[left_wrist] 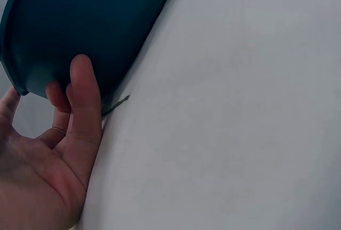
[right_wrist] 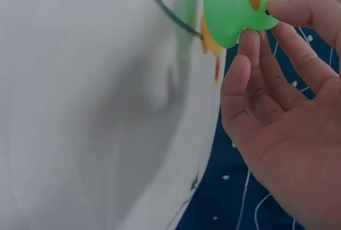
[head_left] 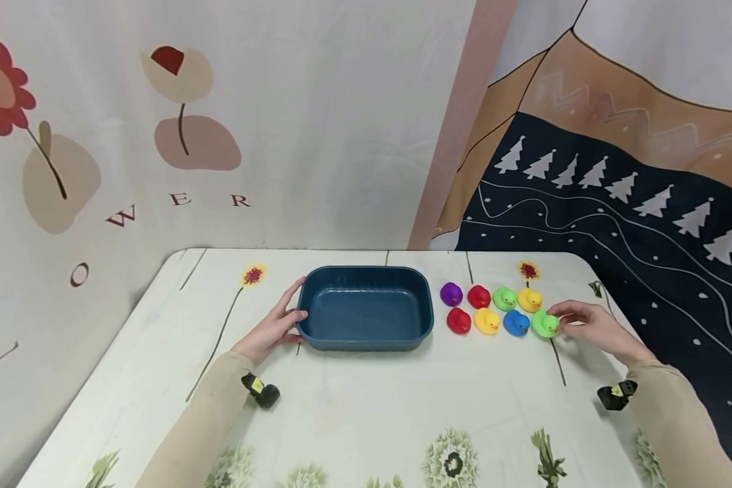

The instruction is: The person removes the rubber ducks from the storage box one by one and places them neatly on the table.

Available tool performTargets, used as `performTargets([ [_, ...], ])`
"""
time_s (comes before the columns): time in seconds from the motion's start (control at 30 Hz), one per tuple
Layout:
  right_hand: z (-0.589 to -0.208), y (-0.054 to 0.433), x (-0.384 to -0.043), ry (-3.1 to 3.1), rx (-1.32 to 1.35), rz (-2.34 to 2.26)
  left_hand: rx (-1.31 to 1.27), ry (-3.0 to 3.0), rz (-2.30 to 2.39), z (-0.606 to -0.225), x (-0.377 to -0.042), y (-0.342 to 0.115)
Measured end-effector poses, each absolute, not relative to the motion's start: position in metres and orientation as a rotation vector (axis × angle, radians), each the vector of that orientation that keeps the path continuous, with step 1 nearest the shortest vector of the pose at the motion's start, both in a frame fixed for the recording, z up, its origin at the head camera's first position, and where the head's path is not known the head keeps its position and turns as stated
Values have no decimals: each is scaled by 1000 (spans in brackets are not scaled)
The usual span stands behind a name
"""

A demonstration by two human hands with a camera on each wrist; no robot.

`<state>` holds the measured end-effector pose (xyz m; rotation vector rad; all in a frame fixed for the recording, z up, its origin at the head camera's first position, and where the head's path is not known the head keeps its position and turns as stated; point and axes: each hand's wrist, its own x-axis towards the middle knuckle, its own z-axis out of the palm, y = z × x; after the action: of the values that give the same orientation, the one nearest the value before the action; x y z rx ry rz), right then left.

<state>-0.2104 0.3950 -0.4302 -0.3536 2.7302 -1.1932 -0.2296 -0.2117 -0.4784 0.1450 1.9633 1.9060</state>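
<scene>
A dark blue tub [head_left: 366, 342] stands in the middle of the table, nothing in it. My left hand [head_left: 274, 327] rests against the tub's left end, and in the left wrist view my thumb [left_wrist: 85, 97] presses on the tub wall [left_wrist: 80, 17]. Right of the tub, several small rubber ducks sit in two rows: purple [head_left: 451, 294], red [head_left: 478, 296], green [head_left: 504, 298] and yellow [head_left: 529, 299] behind; red [head_left: 459, 320], yellow [head_left: 486, 320], blue [head_left: 516, 322] and green [head_left: 545, 324] in front. My right hand [head_left: 564, 322] pinches the front green duck [right_wrist: 232, 6] with its fingertips [right_wrist: 282, 9].
The table wears a white cloth with flower prints [head_left: 451, 464]; its right edge [head_left: 622, 318] runs close by my right hand. Printed curtains hang behind the table and to its right. A black camera sits on each wrist, left [head_left: 261, 391] and right [head_left: 616, 394].
</scene>
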Motion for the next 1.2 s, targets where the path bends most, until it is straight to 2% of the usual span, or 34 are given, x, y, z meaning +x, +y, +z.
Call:
performTargets([
  [0.8,-449,396,-203,2724,-264,-1210,141,1942,1896,-481,-226,-215],
  [1.2,-447,397,-190,2780,-245,-1156,193,1927,1859,-479,-223,-221],
])
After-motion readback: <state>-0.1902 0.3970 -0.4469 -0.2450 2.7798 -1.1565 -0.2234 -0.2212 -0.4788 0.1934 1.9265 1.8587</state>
